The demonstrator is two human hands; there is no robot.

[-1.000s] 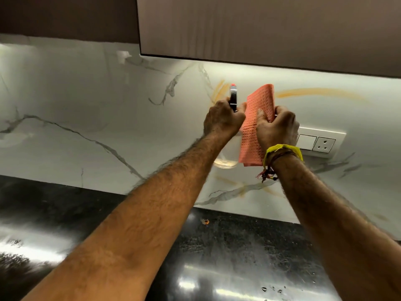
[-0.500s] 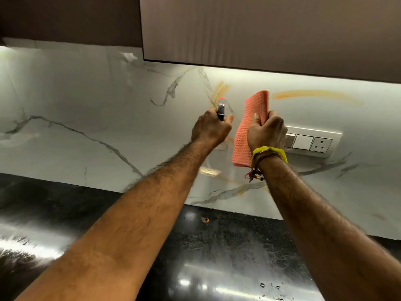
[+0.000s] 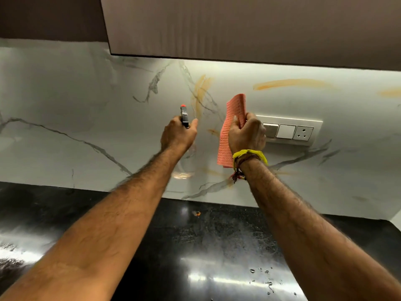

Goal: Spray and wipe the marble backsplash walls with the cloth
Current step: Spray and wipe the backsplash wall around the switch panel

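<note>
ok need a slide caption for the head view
Left hand aims a spray bottle at the orange-streaked marble backsplash while the right hand holds a pink cloth.

wet black counter (image 3: 217, 246), orange crumb (image 3: 197, 213)

We see a white marble backsplash (image 3: 65, 101) with grey veins and orange-yellow smears across the centre and upper right. A salmon-pink waffle-textured cloth (image 3: 233, 118) sits at centre, beside a black spray bottle (image 3: 184, 117) tipped red. Our countertop (image 3: 206, 246) is glossy speckled black, the cabinet (image 3: 238, 27) above taupe-brown, and the wristband (image 3: 249, 154) yellow.
</note>
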